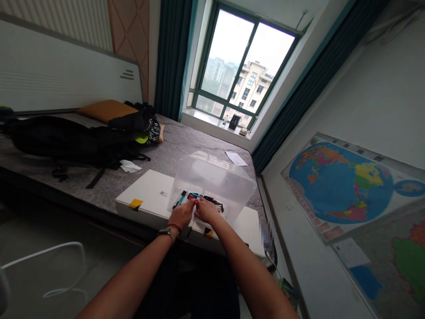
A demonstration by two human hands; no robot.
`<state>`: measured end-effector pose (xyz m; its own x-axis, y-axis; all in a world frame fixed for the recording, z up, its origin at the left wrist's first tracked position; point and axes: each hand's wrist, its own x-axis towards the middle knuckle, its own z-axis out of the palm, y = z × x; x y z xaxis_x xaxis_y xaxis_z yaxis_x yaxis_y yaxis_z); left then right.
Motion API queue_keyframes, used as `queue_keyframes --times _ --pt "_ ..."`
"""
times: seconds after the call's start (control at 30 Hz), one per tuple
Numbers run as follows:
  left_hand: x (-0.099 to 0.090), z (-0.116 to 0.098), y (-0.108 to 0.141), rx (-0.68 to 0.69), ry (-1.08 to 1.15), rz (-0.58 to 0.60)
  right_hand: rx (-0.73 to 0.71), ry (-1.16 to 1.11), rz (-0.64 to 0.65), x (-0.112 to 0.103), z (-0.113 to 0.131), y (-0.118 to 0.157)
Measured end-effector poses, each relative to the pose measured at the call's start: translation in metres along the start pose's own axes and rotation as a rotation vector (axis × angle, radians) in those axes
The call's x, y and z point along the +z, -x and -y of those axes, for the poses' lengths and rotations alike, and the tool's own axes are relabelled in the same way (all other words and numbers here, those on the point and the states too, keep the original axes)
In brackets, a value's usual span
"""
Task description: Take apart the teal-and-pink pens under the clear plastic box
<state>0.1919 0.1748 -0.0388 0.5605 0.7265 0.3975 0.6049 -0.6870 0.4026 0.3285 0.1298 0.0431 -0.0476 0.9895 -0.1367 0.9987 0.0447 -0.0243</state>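
A world map point(341, 186) hangs on the wall to the right of the hands, and a black backpack point(66, 141) lies on the grey mattress point(186, 141) to their left. Directly ahead of the hands, a flat white box point(149, 195) rests on the mattress, with a clear plastic case point(212, 177) standing on it. A bunch of pens point(204, 197), with black, teal and red barrels, lies at the case's near edge, right at the fingertips. The fingers hide part of the bunch, so the count is hard to make out. The left hand point(181, 215) and right hand point(206, 211) are curled narrow, almost touching each other. Whether either grips a pen cannot be told.
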Motion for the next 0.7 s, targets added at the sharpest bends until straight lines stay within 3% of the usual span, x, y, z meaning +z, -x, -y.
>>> queue_keyframes --times 0.17,0.37,0.57,0.7 --pt "0.002 0.001 0.0 0.002 -0.026 0.002 0.008 -0.07 0.007 -0.003 -0.001 -0.004" --pt "0.004 0.003 0.0 0.019 -0.018 -0.014 0.025 -0.063 0.186 -0.014 -0.006 -0.017" --pt "0.003 0.003 0.0 0.024 0.008 -0.024 0.041 -0.065 0.192 -0.013 -0.004 -0.026" --pt "0.001 0.001 -0.001 0.03 0.022 -0.02 0.146 -0.203 0.238 -0.01 -0.005 -0.029"
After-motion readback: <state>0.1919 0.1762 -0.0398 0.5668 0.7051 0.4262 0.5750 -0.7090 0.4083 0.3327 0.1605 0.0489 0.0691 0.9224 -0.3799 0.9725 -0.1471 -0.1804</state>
